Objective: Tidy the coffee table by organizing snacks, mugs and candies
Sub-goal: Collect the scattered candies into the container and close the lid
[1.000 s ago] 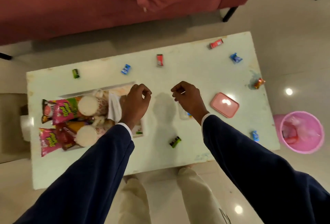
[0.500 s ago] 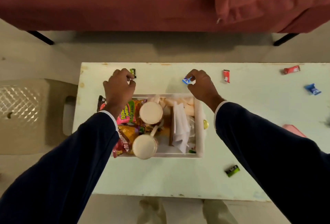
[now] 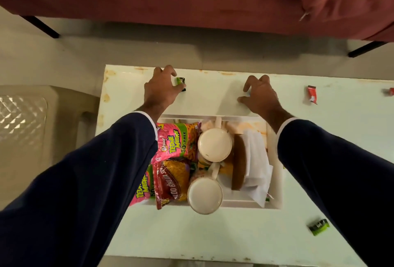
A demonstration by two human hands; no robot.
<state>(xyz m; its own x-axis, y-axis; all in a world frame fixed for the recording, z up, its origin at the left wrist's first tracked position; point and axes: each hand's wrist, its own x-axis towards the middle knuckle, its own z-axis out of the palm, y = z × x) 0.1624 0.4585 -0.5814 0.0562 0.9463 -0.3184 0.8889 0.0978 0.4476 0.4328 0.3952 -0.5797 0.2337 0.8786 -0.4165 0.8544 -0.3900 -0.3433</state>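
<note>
Your left hand reaches over the far edge of the pale green desk, its fingers curled loosely around a small green-wrapped candy with thumb and forefinger on either side; whether that grip has actually pinched the wrapper or only frames it, I cannot tell. Your right hand is spread flat-fingered on the desk just beyond the white plastic tray, holding nothing that shows; a trace of blue peeks under its fingertips, too small to name. The tray already holds the pink snack packets, a red snack packet, two cream-coloured mugs and some white paper napkins. Loose sweets are left on the desk: a red-wrapped candy to the right, well apart from your hand, and another green-wrapped candy near the desk's front right. The green one by your left hand lies close to the far edge, so a clumsy pinch could flick it off onto the floor towards the dark red sofa. Both sleeves pass right over the crowded tray; as you draw back, a cuff could catch the nearer mug, which overhangs the tray's front wall, and tip it. Whatever sits under your right fingers could slide away if you press rather than lift.
</note>
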